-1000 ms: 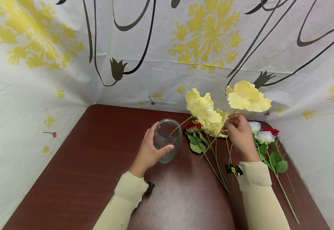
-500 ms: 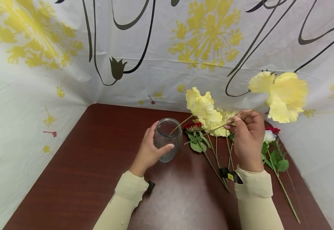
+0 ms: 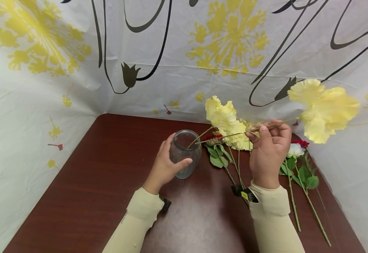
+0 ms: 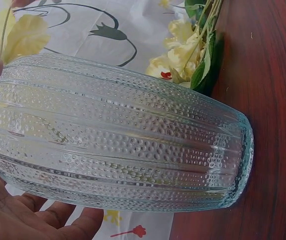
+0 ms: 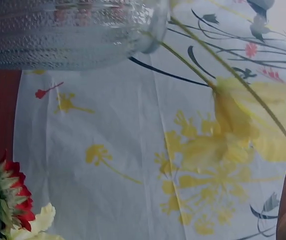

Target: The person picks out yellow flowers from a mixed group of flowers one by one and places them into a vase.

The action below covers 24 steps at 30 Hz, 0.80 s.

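Note:
My left hand (image 3: 165, 167) grips a clear, ribbed glass vase (image 3: 188, 163), thumb on the near side and fingers around the far side; the left wrist view shows its dimpled glass (image 4: 128, 135). One yellow flower (image 3: 219, 114) leans out of the vase toward the right. Between thumb and fingers, my right hand (image 3: 267, 156) pinches the stem of another yellow flower (image 3: 326, 110), its bloom out to the right. That stem's lower end (image 3: 198, 142) is right at the vase rim. In the right wrist view the pinched stem (image 5: 237, 77) slants up to the vase mouth (image 5: 157, 25).
More yellow flowers (image 3: 239, 140) and a red flower (image 3: 213, 138) lie right of the vase. White flowers (image 3: 295, 150) and a red one (image 3: 301, 142) lie at the far right of the brown table (image 3: 101, 182). A patterned white sheet (image 3: 171, 49) stands behind.
My right hand has tilted the yellow flower nearly level, its bloom swinging right. The stem's lower end has moved left and up to the vase rim. My left hand and the vase stay put.

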Tool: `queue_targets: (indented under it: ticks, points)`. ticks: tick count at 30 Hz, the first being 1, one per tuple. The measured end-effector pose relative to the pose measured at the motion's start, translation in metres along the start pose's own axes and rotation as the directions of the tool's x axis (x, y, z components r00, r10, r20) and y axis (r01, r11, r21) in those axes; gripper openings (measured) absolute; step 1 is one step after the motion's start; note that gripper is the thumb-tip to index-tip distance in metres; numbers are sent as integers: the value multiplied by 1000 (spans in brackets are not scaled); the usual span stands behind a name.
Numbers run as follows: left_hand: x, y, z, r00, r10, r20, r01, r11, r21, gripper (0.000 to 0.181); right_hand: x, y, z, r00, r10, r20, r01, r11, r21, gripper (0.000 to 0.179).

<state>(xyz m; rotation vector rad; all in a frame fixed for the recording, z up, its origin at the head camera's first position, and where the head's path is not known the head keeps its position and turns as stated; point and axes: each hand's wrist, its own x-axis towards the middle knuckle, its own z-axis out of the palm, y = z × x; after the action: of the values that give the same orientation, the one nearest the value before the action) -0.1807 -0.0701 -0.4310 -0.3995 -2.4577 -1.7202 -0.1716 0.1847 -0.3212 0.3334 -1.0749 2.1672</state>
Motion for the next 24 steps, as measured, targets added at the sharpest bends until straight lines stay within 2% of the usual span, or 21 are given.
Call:
queue_targets:
  ticks: [6,14,19,24]
  points:
    - [-1,0,-1,1000,-2,3,2,1000,-1,97,-8,17,6,997,4,80,7,992,-125,17]
    - [-1,0,0,1000,-10,3,10,1000,-4,96,-14,36,8,983,68,172,-13,954,-300,15]
    - [0,0,1,1000,-9,3,9,1000,4,97,-18,46,9,975,115,190,-40,933,-358,16]
    - [0,0,0,1000,-11,4,11,1000,1,98,-24,61,14,956,135,262,-23,920,-390,12]
